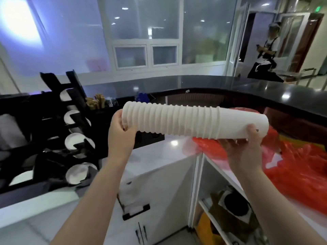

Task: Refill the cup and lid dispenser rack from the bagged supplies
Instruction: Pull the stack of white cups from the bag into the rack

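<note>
Centrally, a long stack of white paper cups [192, 121] is held nearly level in the air, above the white counter [159, 152], its open rims pointing left and its closed base pointing right. The left hand [121, 129] grips the rim end, with fingers curled over the edge of the outermost cup; the right hand [245, 147] supports and clasps the base end from below, thumb lying against the smooth wall of the last cup. Both forearms rise from the lower edge of the view. To the left, the black dispenser rack [70, 124] stands on the counter, leaning back, with several round openings one above another in which white discs, whether cups or lids cannot be told, show. Behind the rack a black organiser [113, 103] holds brown sticks and some clear items. At right, a red plastic bag [297, 167] lies crumpled on the counter, directly under and behind the base end of the stack. A dark, glossy raised counter [230, 85] curves behind the working surface. Below, white cabinet doors [159, 191] and an open shelf [221, 218] holding a brown bag and a yellow bag are visible. In the far right background a second person [267, 55] sits near a doorway, apart from the work area.
</note>
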Demonstrator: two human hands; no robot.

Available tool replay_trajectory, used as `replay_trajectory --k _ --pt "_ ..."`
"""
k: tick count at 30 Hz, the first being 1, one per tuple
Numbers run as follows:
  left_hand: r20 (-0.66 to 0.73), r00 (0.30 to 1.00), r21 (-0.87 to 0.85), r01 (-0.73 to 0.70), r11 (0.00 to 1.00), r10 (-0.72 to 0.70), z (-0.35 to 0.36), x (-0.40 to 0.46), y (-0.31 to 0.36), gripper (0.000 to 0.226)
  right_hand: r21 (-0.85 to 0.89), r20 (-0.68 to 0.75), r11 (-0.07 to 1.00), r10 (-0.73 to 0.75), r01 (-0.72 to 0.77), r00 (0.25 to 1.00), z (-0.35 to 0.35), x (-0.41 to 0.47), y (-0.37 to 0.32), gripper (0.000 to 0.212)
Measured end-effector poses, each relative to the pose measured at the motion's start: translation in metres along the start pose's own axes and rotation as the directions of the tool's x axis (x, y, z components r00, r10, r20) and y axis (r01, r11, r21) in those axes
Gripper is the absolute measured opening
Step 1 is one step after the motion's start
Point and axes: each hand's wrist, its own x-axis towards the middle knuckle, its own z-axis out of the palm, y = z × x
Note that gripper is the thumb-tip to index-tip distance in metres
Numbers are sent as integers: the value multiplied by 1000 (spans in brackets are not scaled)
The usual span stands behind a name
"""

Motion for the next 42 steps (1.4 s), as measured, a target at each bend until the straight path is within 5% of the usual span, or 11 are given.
replay_trajectory --k 3,15,26,31,35,42 --pt "9 1000 32 27 999 -27 -57 -13 1 46 -44 16 998 46 -45 999 21 -46 17 59" --pt "-84 996 84 37 996 -30 -181 -12 10 49 -36 105 994 103 -99 989 106 -130 56 35" --pt "-101 995 83 5 997 4 -180 79 4 48 24 150 996 80 -84 985 156 -55 84 50" --pt "-100 984 284 -113 952 146 -196 142 23 54 45 228 999 -6 -4 974 208 -8 97 40" --pt "-125 991 381 2 925 49 -217 189 10 57 11 320 999 -34 32 947 260 14 108 64" --pt "-118 984 214 156 964 -133 -242 249 -20 31 -109 439 954 -205 279 875 345 31 125 58"
